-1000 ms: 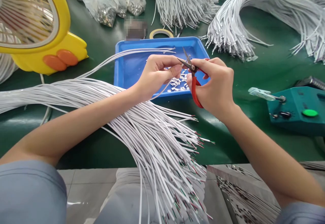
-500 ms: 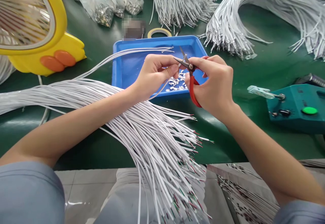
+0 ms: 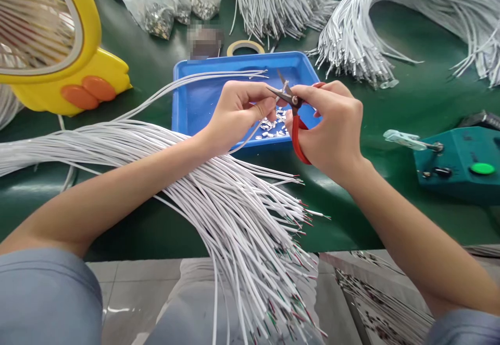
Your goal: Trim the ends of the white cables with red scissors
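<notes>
The left hand [image 3: 238, 113] pinched a single white cable [image 3: 250, 136] by its end, its grip tight, right over the blue tray [image 3: 195, 105] so offcuts [image 3: 273, 126] dropped inside. The right hand [image 3: 332, 126], closed around the red-handled scissors [image 3: 295, 121], held the blades at the cable tip. The cable bundle [image 3: 219, 199] lay across the table [image 3: 406, 105], within reach.

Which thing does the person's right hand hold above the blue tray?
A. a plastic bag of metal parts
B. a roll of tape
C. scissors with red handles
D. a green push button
C: the right hand grips the red-handled scissors, their open blades pointing toward the left hand above the blue tray.
</notes>
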The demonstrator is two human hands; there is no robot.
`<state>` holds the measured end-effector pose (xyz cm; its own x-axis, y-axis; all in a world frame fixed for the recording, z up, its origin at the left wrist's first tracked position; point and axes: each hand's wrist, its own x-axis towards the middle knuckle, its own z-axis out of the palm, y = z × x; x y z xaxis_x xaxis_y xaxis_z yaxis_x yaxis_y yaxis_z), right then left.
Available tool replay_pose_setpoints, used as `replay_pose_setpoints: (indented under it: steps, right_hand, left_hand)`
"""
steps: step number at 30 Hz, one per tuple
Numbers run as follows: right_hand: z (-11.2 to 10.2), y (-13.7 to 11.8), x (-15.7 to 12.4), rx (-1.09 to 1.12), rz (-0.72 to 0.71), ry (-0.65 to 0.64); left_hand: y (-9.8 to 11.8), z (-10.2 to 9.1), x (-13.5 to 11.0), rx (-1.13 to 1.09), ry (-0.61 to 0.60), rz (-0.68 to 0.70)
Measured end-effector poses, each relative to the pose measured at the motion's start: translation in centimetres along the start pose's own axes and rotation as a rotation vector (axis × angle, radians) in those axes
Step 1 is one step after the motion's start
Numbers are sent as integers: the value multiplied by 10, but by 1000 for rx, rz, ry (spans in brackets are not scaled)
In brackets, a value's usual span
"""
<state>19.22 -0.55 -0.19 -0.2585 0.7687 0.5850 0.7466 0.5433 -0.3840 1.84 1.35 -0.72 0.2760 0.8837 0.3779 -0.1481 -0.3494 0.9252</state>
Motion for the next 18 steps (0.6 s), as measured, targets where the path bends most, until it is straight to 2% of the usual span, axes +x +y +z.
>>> replay_pose_setpoints:
  steps: [9,18]
  right_hand:
    - [2,1,1,-103,-32,10]
    - [2,1,1,-40,-14,15]
  left_hand:
    - [2,0,-1,35,9,23]
    - [5,3,-2,20,52,25]
